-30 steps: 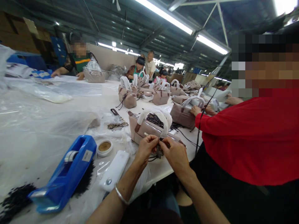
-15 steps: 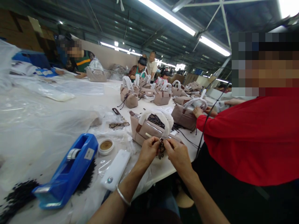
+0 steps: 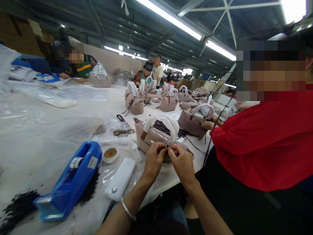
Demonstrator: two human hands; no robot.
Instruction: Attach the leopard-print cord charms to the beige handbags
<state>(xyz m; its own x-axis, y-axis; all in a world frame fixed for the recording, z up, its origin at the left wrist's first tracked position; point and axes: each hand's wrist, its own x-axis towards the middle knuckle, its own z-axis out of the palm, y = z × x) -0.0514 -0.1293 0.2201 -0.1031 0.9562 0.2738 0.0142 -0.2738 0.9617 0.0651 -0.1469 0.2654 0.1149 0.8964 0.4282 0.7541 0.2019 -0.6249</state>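
A long white worktable (image 3: 80, 107), partly covered in clear plastic sheeting, is stretching away under fluorescent lights. A co-worker in a red top (image 3: 264, 140) is sitting close on the right, one hand resting on a taupe handbag with white-wrapped handles (image 3: 193, 121). More handbags of the same kind are standing in a group farther along the table (image 3: 168, 101). A blue plastic tape dispenser (image 3: 69, 181) is lying near the table's front edge, with a flat white rectangular device (image 3: 120, 179) just beside it and a small round white dish of brown paste (image 3: 110, 154) behind that. Directly ahead, a taupe leather handbag with padded white handles (image 3: 153, 132) is sitting near the front edge. The person's left hand (image 3: 154, 160) and right hand (image 3: 182, 163) are meeting just in front of it, fingertips of both pinching a small metal ring with a dark dangling trim (image 3: 167, 153) between them. A silver bangle (image 3: 127, 209) is circling the left wrist.
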